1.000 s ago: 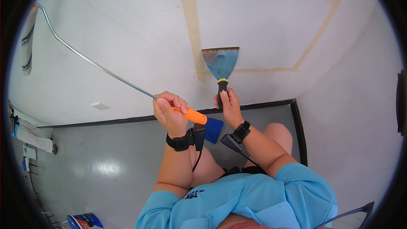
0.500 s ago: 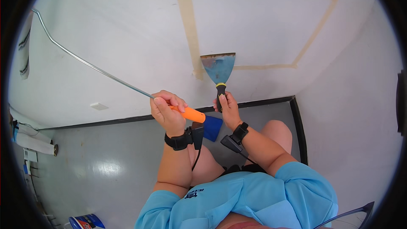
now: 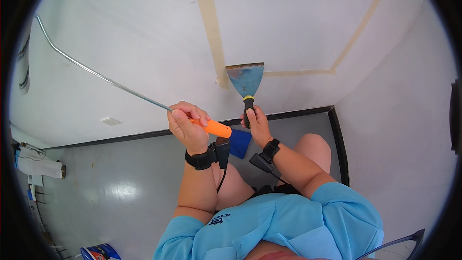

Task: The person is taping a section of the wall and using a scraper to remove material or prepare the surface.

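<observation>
My left hand (image 3: 188, 127) is closed on the orange handle (image 3: 215, 127) of a paint roller, whose bent metal rod (image 3: 96, 72) reaches up-left to a pale roller sleeve (image 3: 24, 62) at the picture's edge. My right hand (image 3: 257, 125) grips the black-and-yellow handle of a putty knife (image 3: 245, 79), its broad, stained bluish blade pointing up. Behind the blade is a white wall (image 3: 144, 29) with beige masking tape (image 3: 207, 19) forming an outline; whether the blade touches it I cannot tell.
A dark baseboard (image 3: 120, 137) borders the grey floor (image 3: 96, 192). A blue flat object (image 3: 240, 144) lies below my hands, and a blue bucket (image 3: 100, 251) stands at lower left. A white switch plate (image 3: 110, 120) is on the wall. Assorted items (image 3: 38, 163) line the left; another wall rises at right.
Both hands have shifted slightly leftward, with the roller sleeve moving farther to the left edge. The putty knife sits a little lower in the picture than a second ago.
</observation>
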